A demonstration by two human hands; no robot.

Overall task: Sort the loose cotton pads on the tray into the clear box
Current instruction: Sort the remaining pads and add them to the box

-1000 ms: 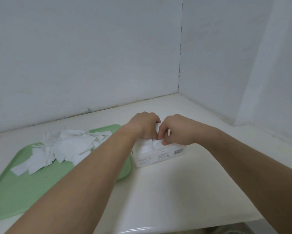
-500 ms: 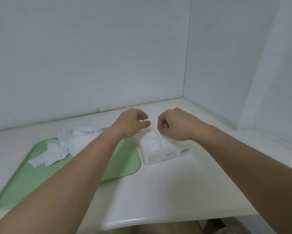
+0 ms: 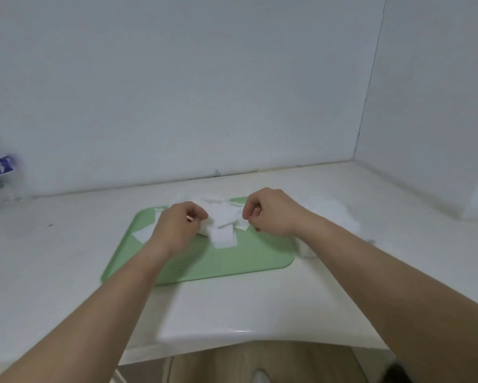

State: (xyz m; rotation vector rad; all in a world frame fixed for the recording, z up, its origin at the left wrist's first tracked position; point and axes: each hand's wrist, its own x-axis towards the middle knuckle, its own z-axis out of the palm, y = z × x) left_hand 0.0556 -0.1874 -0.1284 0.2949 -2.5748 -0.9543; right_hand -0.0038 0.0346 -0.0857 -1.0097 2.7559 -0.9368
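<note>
Cotton pads (image 3: pixel 222 221) lie in a loose, overlapping heap between the two hands, on the far half of the green tray (image 3: pixel 232 261), with a stray or two just outside the left hand (image 3: pixel 177 226). Both hands are curled, fingertips at the heap's edges; whether the left or the right hand (image 3: pixel 272 214) has actually pinched a pad is too blurred to tell. The pads look feather-light, soft and floppy, and likely to cling together, so a gentle thumb-and-finger pinch at a free corner should lift one. A blurred pale shape just beyond the right wrist is probably the clear box (image 3: pixel 331 214)
</note>
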